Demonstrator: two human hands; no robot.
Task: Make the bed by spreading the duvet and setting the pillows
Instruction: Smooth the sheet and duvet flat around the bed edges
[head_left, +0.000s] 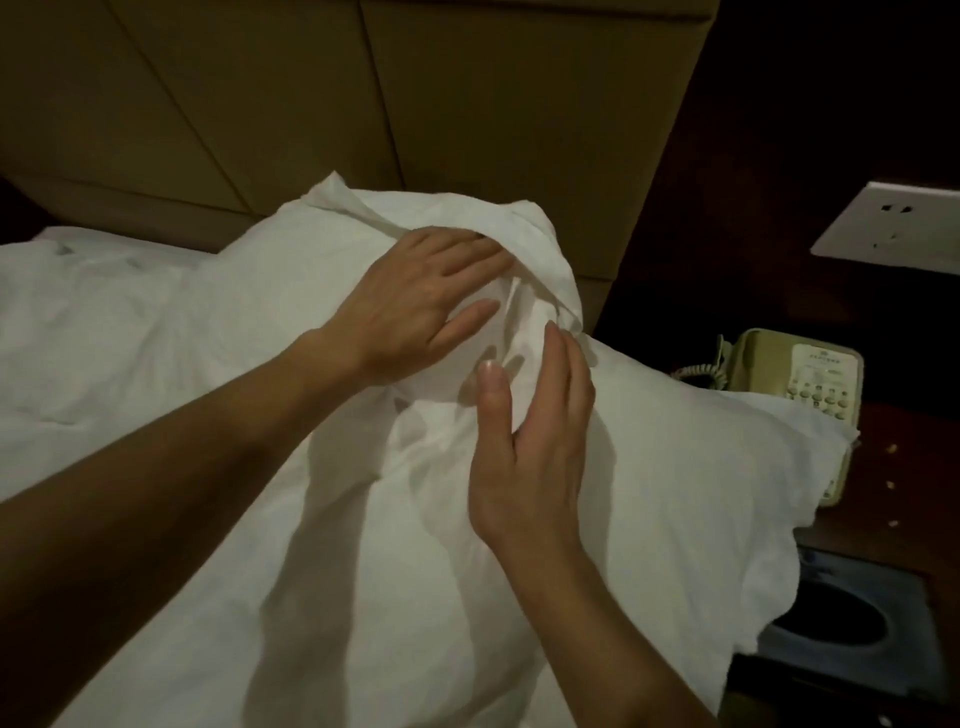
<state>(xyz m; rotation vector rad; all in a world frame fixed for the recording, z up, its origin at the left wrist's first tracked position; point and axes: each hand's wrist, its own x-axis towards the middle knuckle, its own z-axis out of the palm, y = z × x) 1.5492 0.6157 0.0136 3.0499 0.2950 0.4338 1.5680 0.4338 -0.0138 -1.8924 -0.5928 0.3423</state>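
Left hand (415, 306): lying flat with fingers straight on the upper end of the white pillow (649, 467), its fingertips reaching into the bunched folds of the pillowcase opening (519, 249).
Right hand (530, 441): standing on edge just beside the left hand, fingers straight and together, thumb raised, pressing against the crumpled cloth; gripping nothing.
Hands together: both are open-fingered and close to each other, neither one clamped on the fabric.
Pillow: sitting at the head of the bed, its gathered end rising against the tan padded headboard (467, 104), its right corner hanging over the bedside counter (893, 467).
Duvet (93, 338): lying rumpled and white across the bed to the left of the pillow.
Telephone (800, 384): sitting on the counter, partly hidden behind the pillow's right edge.
Wall socket (893, 223): showing white on the dark wall at the right.
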